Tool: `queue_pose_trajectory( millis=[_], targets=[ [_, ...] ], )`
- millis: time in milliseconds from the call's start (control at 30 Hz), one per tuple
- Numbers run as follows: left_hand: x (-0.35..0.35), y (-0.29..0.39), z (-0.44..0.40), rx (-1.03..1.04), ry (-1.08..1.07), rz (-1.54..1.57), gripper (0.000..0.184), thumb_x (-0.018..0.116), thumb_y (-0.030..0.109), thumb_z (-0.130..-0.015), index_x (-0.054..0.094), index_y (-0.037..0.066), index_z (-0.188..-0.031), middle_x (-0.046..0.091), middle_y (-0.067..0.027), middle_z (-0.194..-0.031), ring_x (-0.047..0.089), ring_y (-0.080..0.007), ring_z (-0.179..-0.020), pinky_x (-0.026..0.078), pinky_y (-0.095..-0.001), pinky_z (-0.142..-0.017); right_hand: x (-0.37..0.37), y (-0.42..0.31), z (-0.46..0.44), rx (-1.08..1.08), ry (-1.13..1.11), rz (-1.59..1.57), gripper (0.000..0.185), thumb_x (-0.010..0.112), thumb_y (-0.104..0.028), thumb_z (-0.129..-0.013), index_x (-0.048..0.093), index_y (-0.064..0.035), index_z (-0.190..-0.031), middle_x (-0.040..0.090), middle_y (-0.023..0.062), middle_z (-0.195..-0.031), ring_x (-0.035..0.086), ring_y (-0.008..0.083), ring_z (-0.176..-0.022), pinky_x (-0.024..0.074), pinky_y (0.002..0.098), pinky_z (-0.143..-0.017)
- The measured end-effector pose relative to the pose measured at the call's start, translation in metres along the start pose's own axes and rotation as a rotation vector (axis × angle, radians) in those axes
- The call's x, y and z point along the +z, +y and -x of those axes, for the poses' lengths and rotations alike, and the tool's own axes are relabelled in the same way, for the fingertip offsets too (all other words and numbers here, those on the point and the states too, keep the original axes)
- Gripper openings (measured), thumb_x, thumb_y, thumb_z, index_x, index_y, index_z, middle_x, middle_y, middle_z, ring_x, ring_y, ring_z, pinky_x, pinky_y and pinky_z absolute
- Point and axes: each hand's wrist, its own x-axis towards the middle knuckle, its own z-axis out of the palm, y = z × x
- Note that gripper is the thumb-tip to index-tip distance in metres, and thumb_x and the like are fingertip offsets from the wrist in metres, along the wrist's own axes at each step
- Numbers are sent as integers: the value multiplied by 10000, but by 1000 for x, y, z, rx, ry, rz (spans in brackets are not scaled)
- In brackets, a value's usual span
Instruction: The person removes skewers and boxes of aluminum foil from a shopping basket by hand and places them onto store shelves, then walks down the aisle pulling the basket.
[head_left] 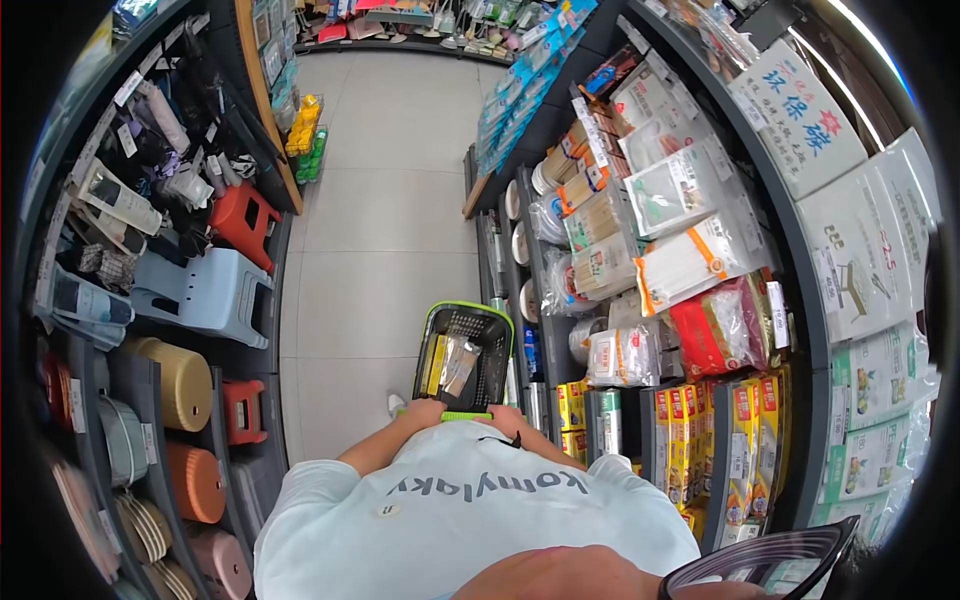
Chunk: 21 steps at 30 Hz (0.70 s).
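Both hands are at the near end of a black mesh shopping basket point(496, 350) with a lime-green rim. My left hand point(425, 412) is closed on the left part of its green handle point(465, 416). Toward the right end of the same handle, my right hand point(504, 418) is closed too; its fingers are partly hidden. A yellow package point(437, 365) and a clear-wrapped packet point(459, 368) lie inside the basket, on its left side. Whether the basket has wheels cannot be seen.
A tiled aisle floor point(380, 210) runs ahead between shelves. On the left are a blue stool point(205, 290), a red stool point(243, 225) and basins. Bagged disposable tableware point(690, 265) and yellow boxes point(683, 440) fill the right shelves. A blue hanging display point(525, 85) juts into the aisle.
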Motion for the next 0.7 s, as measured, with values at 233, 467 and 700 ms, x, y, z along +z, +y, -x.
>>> queue_pose_trajectory(
  millis=[233, 467, 700],
  targets=[
    [-77, -19, 9, -11, 121, -93, 326, 600, 183, -791, 726, 135, -1088, 725, -171, -1022, 702, -355, -961, 561, -491, -814, -24, -34, -50, -5, 65, 27, 736, 536, -760, -839, 704, -62, -1004, 714, 173, -896, 684, 366, -907, 495, 517, -786],
    [-103, -52, -26, -25, 105, -157, 259, 582, 168, -820, 729, 145, -1032, 727, -155, -983, 703, -348, -946, 556, -496, -789, -33, -35, -99, -79, 178, -10, 612, 599, -685, -847, 651, -78, -897, 692, 174, -826, 668, 397, -863, 465, 547, -757],
    [-149, -69, -103, -94, 185, -285, 206, 593, 188, -818, 717, 150, -977, 732, -121, -945, 709, -320, -908, 546, -484, -774, -86, -6, -181, -124, 62, -84, 591, 591, -662, -866, 656, -80, -943, 702, 177, -909, 660, 409, -921, 471, 555, -765]
  ],
)
